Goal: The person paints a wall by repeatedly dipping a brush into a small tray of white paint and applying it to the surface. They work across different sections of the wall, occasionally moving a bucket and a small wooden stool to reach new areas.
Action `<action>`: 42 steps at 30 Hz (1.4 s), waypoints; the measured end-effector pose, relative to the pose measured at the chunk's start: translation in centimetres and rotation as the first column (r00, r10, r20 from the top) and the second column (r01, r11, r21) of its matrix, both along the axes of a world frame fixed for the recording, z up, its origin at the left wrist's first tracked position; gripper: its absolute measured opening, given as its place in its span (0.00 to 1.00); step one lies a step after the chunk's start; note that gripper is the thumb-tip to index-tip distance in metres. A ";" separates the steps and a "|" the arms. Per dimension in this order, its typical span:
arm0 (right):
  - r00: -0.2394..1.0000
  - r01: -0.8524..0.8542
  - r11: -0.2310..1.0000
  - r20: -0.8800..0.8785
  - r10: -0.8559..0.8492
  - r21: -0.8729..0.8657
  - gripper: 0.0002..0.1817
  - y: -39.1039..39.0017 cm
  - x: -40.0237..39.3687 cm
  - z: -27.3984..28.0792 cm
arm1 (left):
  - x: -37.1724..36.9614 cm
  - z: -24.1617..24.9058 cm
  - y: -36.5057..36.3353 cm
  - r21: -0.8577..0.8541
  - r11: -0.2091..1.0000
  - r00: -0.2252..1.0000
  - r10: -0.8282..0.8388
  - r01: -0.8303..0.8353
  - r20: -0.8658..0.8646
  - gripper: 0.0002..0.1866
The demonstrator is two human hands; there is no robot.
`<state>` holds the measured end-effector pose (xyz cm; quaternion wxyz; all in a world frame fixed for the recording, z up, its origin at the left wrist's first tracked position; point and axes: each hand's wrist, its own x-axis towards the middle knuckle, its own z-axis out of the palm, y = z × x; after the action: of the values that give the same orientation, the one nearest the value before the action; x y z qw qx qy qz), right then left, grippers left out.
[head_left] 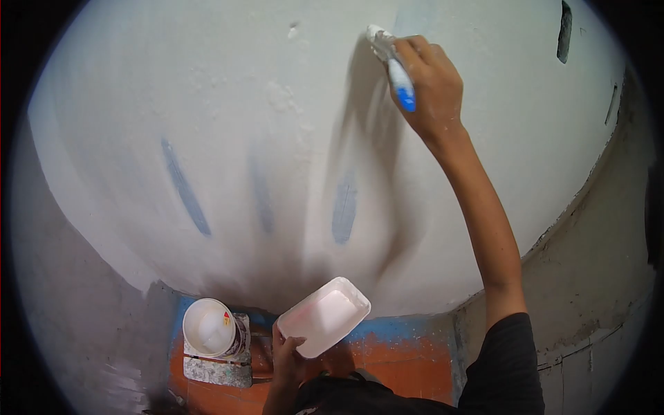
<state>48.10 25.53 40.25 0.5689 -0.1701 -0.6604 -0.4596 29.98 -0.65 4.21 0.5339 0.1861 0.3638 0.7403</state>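
Observation:
High on the white wall, my right hand is closed around a paintbrush with a blue-tipped handle. The whitish bristle end touches or nearly touches the wall. Down at the lower middle, my left hand grips the near left edge of a shallow white rectangular tray, which holds some pale paint. Bluish-grey patches show on the wall below the brush.
A white bucket with whitish contents stands on a paint-spattered stool at the lower left. The floor is orange with blue along the wall's foot. Dark slots mark the wall's upper right.

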 end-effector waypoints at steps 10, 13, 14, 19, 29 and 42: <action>0.885 0.060 0.905 0.442 0.147 -0.422 0.14 0.3 -5.3 -19.5 | -0.1 -0.5 0.0 -0.008 1.000 1.000 -0.002 0.003 0.029 0.34; 0.950 -0.149 0.857 0.169 0.262 -0.493 0.17 1.5 -4.2 -12.1 | -0.1 -1.1 0.1 0.014 1.000 1.000 0.009 -0.010 0.020 0.34; 0.961 -0.163 0.879 0.130 0.245 -0.448 0.17 1.9 -3.4 -8.3 | -0.1 -1.2 0.0 0.012 1.000 1.000 0.009 -0.009 0.019 0.34; 0.996 -0.090 0.987 -0.011 0.089 -0.131 0.15 1.9 -3.3 1.4 | 0.1 -1.5 0.6 0.002 1.000 0.999 0.011 -0.011 0.031 0.33; 0.898 0.082 0.838 0.405 0.172 -0.539 0.17 1.0 -2.6 -12.6 | 0.5 -1.3 0.4 0.010 1.000 0.999 0.025 -0.025 0.037 0.34; 0.963 0.059 0.998 0.262 -0.060 0.010 0.07 3.4 0.1 0.1 | -0.7 -3.3 1.4 0.058 0.996 0.997 -0.066 0.063 0.048 0.35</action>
<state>48.17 28.92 40.35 0.4627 -0.1270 -0.7240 -0.4956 29.30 0.79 0.88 0.5609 0.1941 0.3231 0.7371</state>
